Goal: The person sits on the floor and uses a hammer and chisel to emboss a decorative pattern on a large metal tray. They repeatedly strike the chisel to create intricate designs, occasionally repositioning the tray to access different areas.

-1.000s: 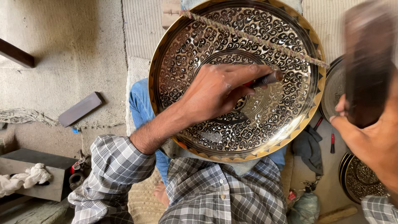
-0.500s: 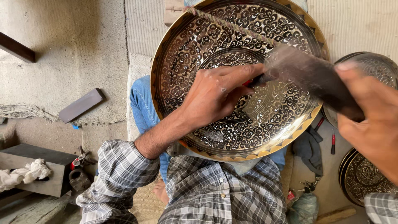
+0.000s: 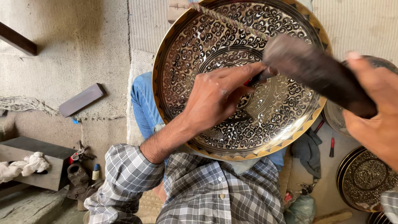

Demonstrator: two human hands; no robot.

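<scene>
On my lap rests the engraved tray; my left hand pinches a chisel against it, and my right hand grips a hammer meeting its head.

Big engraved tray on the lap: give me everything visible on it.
The round metal tray looks like brass: a gold scalloped rim and a dark, shiny face engraved with dense floral scrolls in concentric bands around a central medallion. It leans tilted on the person's lap, over a blue-jeaned knee. The left hand rests on its centre, pinching a thin chisel against the surface. The right hand holds a dark mallet above it, its head at the chisel's end. A twisted cord crosses the upper part.
</scene>
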